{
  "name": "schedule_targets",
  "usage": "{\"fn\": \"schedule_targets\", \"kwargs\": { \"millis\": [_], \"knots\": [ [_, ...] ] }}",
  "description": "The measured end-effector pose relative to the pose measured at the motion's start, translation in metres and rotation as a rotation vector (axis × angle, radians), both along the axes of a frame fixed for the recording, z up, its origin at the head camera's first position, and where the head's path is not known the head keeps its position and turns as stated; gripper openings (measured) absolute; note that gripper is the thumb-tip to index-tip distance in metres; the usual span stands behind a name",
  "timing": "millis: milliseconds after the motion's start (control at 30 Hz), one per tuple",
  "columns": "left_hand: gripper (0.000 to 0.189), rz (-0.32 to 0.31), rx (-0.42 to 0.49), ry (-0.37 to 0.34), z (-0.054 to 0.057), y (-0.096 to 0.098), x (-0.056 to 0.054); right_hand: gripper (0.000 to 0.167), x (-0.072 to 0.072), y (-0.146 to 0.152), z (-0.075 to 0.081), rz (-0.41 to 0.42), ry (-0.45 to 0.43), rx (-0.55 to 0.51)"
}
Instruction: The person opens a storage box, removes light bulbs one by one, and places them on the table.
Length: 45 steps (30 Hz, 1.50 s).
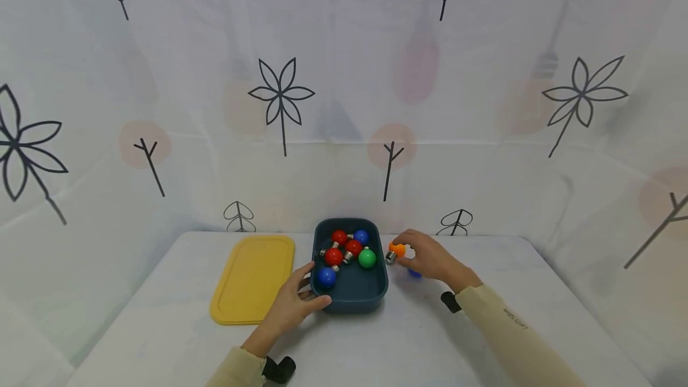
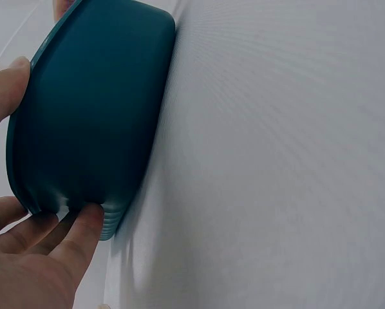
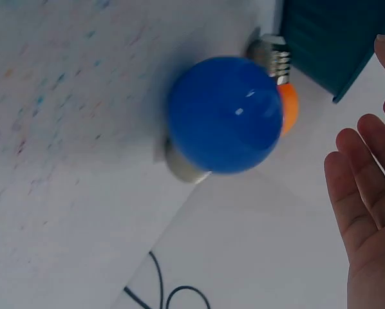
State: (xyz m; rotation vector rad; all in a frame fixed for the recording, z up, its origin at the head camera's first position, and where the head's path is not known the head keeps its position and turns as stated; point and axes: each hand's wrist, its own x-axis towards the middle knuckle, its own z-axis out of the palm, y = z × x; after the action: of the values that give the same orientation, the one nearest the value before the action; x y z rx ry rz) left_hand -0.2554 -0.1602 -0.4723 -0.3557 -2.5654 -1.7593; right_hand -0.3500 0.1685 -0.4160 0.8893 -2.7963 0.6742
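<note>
A dark teal plastic bin (image 1: 355, 306) holds three red light bulbs (image 1: 333, 256), two blue bulbs (image 1: 326, 277) and a green bulb (image 1: 367, 257). My left hand (image 1: 290, 306) grips its near left corner, thumb on the near side and fingers against the left wall. Beside the bin's right wall lies an orange light bulb (image 1: 398, 249) with a silver screw base. Over it reaches my right hand (image 1: 427, 257); in the right wrist view its fingers (image 3: 360, 187) are extended, apart from the bulbs. A blue bulb (image 3: 225, 116) rests on the table below that hand, partly hidden in the head view.
A flat yellow lid (image 1: 252, 279) lies left of the bin on the white table (image 1: 430, 345). Behind the table hangs a pale cloth (image 1: 344, 184) printed with plants. Dark wrist straps (image 1: 450, 302) show at both sleeves.
</note>
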Motion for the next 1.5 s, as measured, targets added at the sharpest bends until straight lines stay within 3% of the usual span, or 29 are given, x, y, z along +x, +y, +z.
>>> {"fn": "schedule_targets", "kwargs": {
  "millis": [233, 833, 1267, 1500],
  "knots": [
    [0.086, 0.000, 0.000, 0.000, -0.001, 0.000, -0.001, 0.033, 0.000, -0.017, 0.003, 0.058, 0.059, -0.023],
    [0.088, -0.007, 0.016, -0.002, -0.002, -0.001, -0.002, 0.038, 0.005, -0.065, 0.019, 0.160, 0.015, -0.055],
    [0.087, -0.008, 0.015, -0.001, -0.001, -0.002, -0.002, 0.041, 0.013, -0.095, 0.014, 0.209, -0.075, -0.030],
    [0.088, -0.011, 0.010, 0.005, -0.002, -0.001, -0.002, 0.043, 0.017, -0.105, 0.006, 0.227, -0.069, -0.015]
  ]
}}
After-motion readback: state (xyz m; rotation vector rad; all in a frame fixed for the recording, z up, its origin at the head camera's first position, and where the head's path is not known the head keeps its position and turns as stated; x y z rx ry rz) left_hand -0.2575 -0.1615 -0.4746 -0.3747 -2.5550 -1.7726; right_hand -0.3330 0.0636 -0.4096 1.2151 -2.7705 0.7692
